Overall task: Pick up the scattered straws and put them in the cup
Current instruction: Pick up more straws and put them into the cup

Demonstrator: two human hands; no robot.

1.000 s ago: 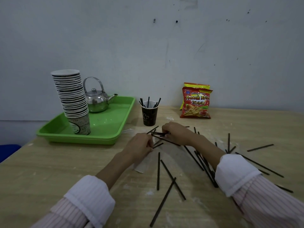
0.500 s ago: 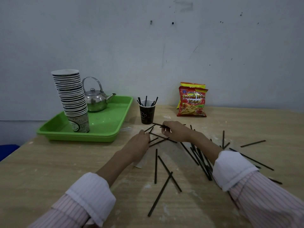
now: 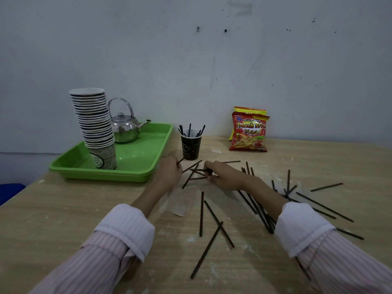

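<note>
A black paper cup (image 3: 191, 146) stands at the table's middle back with several black straws upright in it. Many black straws (image 3: 214, 221) lie scattered over the wooden table (image 3: 53, 219), most in front of me and to the right. My left hand (image 3: 169, 174) is just left of the cup's foot, fingers pinched on one black straw (image 3: 181, 160) whose tip pokes out toward the cup. My right hand (image 3: 222, 176) rests on the table right of it, fingers closed on a straw (image 3: 198, 170) among a few crossed ones.
A green tray (image 3: 148, 166) at the back left holds a tall stack of paper cups (image 3: 95, 124) and a steel kettle (image 3: 125, 128). Two snack bags (image 3: 249, 132) lean on the wall at the back. A scrap of paper (image 3: 180, 202) lies between my forearms.
My left hand has moved forward toward the cup and closed on a straw. My right hand has stayed at the crossed straws, gripping one.
</note>
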